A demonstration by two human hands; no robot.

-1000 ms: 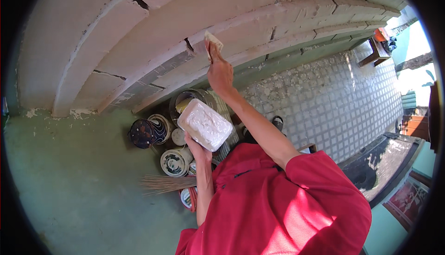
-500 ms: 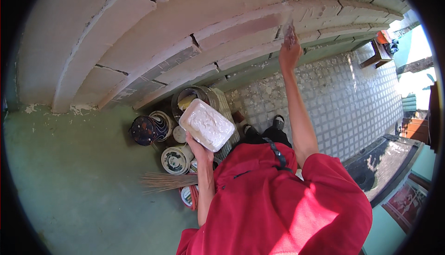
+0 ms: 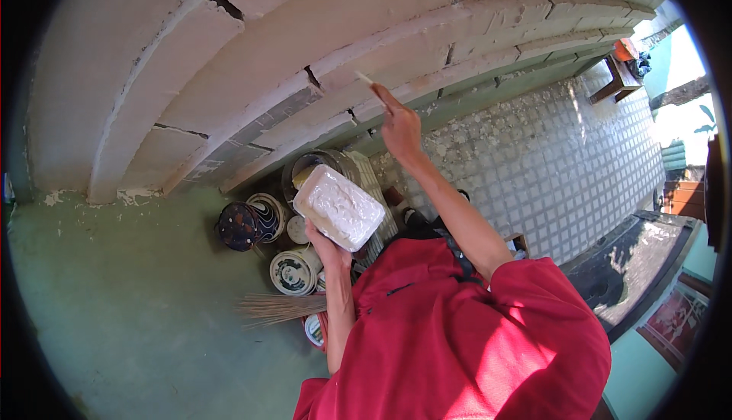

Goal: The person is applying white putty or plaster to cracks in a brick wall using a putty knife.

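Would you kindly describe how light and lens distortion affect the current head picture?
Head view throughout: sunlight lies in bright patches on the red fabric shirt; daylight burns out to white at upper right; the pale block wall bows into arcs; corners go black; the white rectangular container sits in softer shade.

No readable text: markings on the bucket lid and the tub label are too small to make out.

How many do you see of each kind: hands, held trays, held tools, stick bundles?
Hands (left hand, right hand): 2
Held tray of white paste: 1
Held flat tool: 1
Stick bundle: 1
Total: 5
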